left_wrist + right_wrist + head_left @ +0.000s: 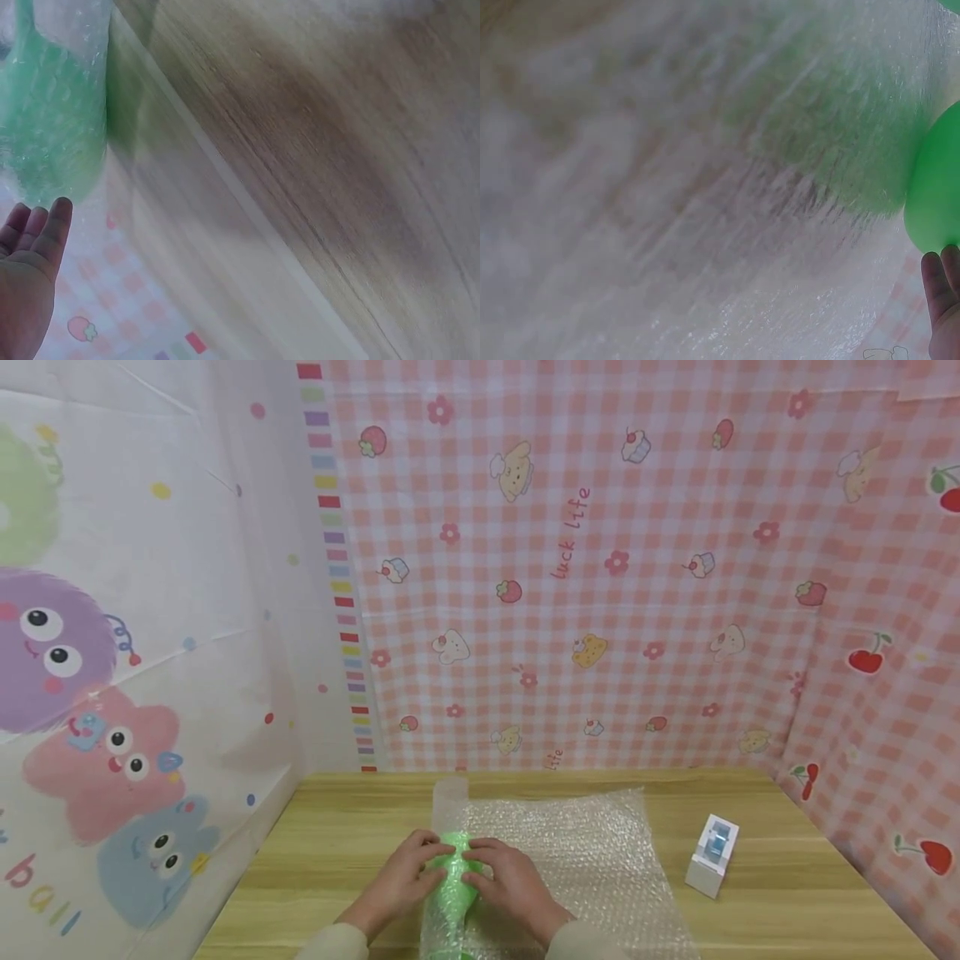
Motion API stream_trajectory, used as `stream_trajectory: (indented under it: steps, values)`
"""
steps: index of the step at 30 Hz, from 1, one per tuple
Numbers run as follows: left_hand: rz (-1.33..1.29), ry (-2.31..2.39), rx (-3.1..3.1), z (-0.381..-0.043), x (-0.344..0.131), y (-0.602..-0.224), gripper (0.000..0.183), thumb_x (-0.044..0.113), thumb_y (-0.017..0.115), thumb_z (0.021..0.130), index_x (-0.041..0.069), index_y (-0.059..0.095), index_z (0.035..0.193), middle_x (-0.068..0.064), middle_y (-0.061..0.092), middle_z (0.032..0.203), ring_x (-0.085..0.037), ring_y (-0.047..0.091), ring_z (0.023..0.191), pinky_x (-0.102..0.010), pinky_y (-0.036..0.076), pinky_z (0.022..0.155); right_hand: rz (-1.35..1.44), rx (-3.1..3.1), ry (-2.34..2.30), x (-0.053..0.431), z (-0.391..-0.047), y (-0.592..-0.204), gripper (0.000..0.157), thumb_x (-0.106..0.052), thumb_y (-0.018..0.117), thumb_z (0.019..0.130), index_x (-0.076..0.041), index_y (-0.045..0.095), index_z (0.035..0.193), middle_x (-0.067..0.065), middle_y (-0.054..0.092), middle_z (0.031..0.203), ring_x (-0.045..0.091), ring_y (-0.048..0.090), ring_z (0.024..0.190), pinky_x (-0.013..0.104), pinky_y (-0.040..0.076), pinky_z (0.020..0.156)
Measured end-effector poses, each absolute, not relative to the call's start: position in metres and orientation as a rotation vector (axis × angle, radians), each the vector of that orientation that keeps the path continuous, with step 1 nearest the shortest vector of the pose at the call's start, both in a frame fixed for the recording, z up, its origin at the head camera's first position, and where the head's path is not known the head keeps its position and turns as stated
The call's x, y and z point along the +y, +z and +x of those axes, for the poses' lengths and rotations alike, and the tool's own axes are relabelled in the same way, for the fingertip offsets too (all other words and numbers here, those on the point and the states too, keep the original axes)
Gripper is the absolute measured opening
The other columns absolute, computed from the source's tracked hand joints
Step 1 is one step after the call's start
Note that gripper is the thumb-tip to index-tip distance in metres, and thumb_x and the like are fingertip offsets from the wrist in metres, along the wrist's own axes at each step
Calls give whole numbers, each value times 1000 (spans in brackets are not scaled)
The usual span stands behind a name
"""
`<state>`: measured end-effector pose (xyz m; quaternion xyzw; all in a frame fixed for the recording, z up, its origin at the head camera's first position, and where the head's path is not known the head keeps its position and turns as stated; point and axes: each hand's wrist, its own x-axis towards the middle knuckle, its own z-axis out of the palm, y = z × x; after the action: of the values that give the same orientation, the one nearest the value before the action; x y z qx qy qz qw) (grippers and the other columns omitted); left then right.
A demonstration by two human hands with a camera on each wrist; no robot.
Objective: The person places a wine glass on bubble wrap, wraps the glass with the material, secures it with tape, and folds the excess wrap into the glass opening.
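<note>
A green goblet (454, 889) lies on its side at the left part of a sheet of bubble wrap (585, 852), partly covered by the wrap. My left hand (408, 872) touches the wrapped bowl from the left, its fingers fairly straight near the bowl's wide end. From the other side my right hand (513, 881) rests on the bowl with fingers and thumb spread. The right wrist view shows a bare stretch of the green bowl (937, 187) against the fingertips. Through the film, the left wrist view shows the bowl (52, 112) and its stem.
A white tape dispenser (712, 856) with a roll of clear tape stands on the wooden table (795, 877) to the right. The wrap's flap (450, 802) reaches toward the back edge. A pink checked cloth (675, 610) hangs behind, and a white printed cloth (225, 610) at the left.
</note>
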<state>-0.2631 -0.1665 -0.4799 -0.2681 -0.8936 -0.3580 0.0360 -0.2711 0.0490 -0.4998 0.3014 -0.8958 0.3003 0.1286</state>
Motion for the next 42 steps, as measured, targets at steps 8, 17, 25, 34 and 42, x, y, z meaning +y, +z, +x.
stream_trajectory:
  steps: [8,17,25,34,42]
  values:
    - [-871,-965,-2679,-263,-157,-480,33,15,68,93,3,65,124,-13,53,121,-28,56,104,-41,55,83,846,-2617,879,53,-271,-497,29,-27,71,92,-11,71,116,6,65,125,25,64,111,43,52,94]
    - [-860,-875,-2683,-264,-147,-478,30,12,72,89,2,68,117,-12,55,116,-33,55,109,-53,50,92,832,-2620,902,57,-270,-498,36,-25,71,92,-8,66,124,5,64,121,21,65,100,37,56,84]
    - [-818,-992,-2717,-263,-148,-478,41,15,69,92,-4,59,127,-16,56,125,-37,54,117,-54,49,95,860,-2607,902,59,-270,-497,33,-19,72,91,-4,70,120,8,64,119,21,65,98,35,56,83]
    - [-856,-1032,-2712,-263,-150,-478,35,13,67,94,-2,64,126,-23,51,128,-37,53,113,-47,54,86,868,-2597,917,63,-272,-500,32,-21,72,91,-3,71,118,9,64,118,20,66,95,33,56,82]
    - [-842,-1018,-2685,-262,-144,-481,35,15,69,92,1,66,124,-27,49,128,-39,53,112,-53,53,87,860,-2601,956,68,-269,-498,32,-24,71,91,-3,71,115,10,65,116,24,68,90,32,56,77]
